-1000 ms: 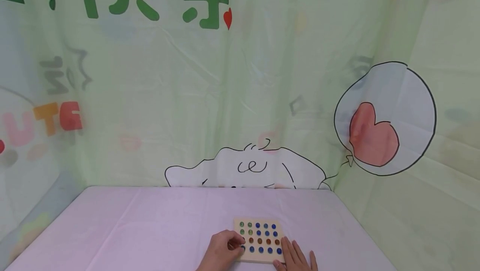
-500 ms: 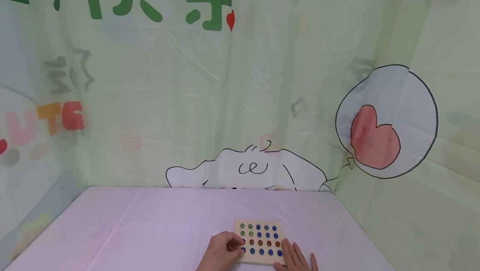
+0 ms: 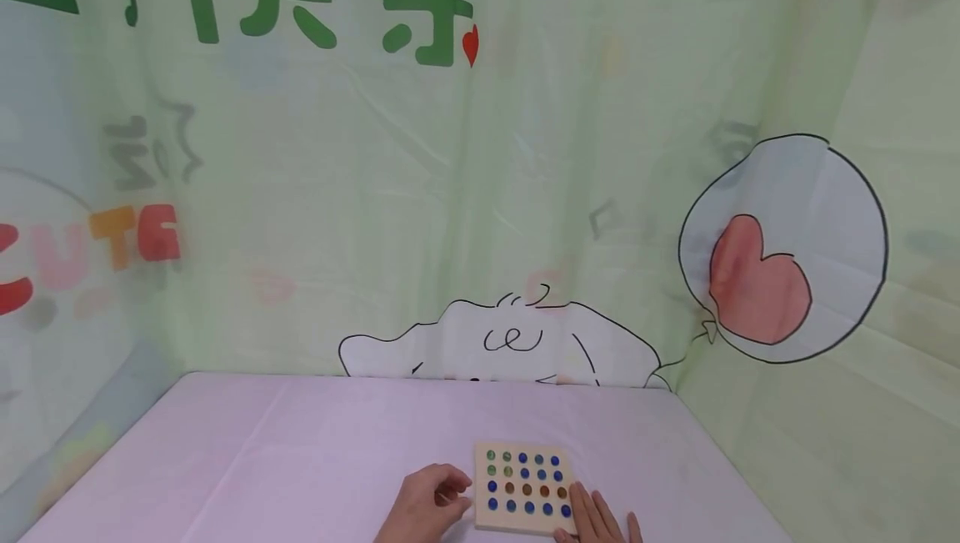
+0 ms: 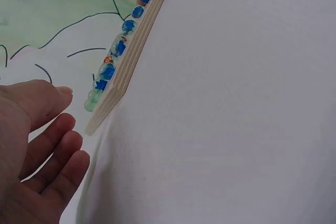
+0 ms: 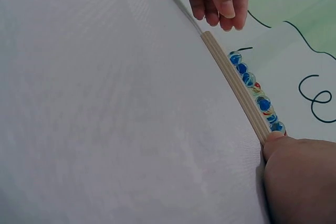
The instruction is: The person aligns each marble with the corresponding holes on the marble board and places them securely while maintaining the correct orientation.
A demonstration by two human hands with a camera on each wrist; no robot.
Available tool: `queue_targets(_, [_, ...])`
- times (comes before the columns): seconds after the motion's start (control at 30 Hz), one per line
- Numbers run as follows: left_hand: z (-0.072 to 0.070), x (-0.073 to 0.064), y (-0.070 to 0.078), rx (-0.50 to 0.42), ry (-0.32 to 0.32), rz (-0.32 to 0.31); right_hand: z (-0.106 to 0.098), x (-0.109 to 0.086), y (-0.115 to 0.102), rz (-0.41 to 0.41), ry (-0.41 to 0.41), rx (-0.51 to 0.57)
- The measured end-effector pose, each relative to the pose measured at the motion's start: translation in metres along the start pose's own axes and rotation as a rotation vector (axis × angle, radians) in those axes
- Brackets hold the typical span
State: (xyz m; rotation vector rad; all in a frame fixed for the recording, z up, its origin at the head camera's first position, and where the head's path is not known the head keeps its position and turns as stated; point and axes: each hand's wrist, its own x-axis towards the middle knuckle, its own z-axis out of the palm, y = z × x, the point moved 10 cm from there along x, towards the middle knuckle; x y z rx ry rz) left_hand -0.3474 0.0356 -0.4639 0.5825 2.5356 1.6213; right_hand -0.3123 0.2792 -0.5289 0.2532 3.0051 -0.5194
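A square wooden board [image 3: 483, 516] lies on the table with rows of glass marbles in it. Green marbles [image 3: 491, 470] sit at its far left, blue marbles [image 3: 529, 508] fill the near row, and amber-brown ones [image 3: 527, 490] stand in the row behind. At the left end of that amber row is a blue marble [image 3: 492, 487]. Just left of the board, my left hand [image 3: 426, 500] holds nothing, its fingers loosely bent and apart from it. My right hand [image 3: 597, 518] rests against the board's right edge, fingers straight, thumb [image 5: 275, 139] touching the near corner.
A pale pink-white cloth covers the table [image 3: 300, 460]. Behind it hangs a light green printed curtain [image 3: 300, 193] with a cartoon figure and a balloon drawing [image 3: 783, 251]. The curtain also closes off both sides.
My left hand has drawn back leftward off the board, uncovering the blue marble at the left end of the amber row. My right hand stays at the right edge. The head view shifts slightly.
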Motion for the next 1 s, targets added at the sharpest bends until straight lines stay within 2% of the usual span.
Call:
queue_targets(0.27, [-0.012, -0.003, -0.005, 0.045, -0.008, -0.006, -0.002, 0.000, 0.001, -0.017, 0.033, 0.001])
queue_targets(0.6, [-0.021, -0.010, -0.010, 0.092, -0.032, 0.004, 0.004, 0.004, 0.014, -0.014, 0.089, -0.069])
queue_targets(0.73, [-0.027, -0.015, -0.006, 0.168, -0.028, 0.078, 0.007, 0.007, 0.017, -0.009, 0.106, -0.069])
queue_targets(0.83, [-0.034, -0.021, -0.001, 0.237, -0.004, 0.165, 0.011, 0.009, 0.020, -0.007, 0.130, -0.065])
queue_targets(0.93, [-0.038, -0.026, 0.001, 0.317, 0.001, 0.183, 0.014, 0.009, 0.023, -0.009, 0.154, -0.063])
queue_targets(1.0, [-0.039, -0.028, -0.001, 0.361, -0.007, 0.154, 0.016, 0.008, 0.025, -0.008, 0.159, -0.066])
